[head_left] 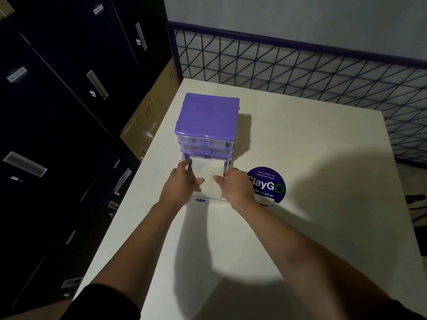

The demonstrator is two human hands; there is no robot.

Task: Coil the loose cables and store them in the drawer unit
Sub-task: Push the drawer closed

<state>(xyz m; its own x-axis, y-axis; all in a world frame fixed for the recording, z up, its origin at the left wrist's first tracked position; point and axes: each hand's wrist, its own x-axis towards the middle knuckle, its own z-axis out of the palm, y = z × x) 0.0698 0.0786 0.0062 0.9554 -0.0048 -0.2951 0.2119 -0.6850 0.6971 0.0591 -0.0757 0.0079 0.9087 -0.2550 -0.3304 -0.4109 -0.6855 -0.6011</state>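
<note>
Drawer unit (207, 121) on white table (300, 146); left hand (182, 185), right hand (235, 184) pinch white sheet (209, 175).

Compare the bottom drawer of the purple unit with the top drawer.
The bottom drawer is pulled far out toward the person; the top drawer is pushed in. The left hand and right hand hold a white item over the bottom drawer; nothing touches the top drawer. Both are clear plastic with purple handles.
</note>
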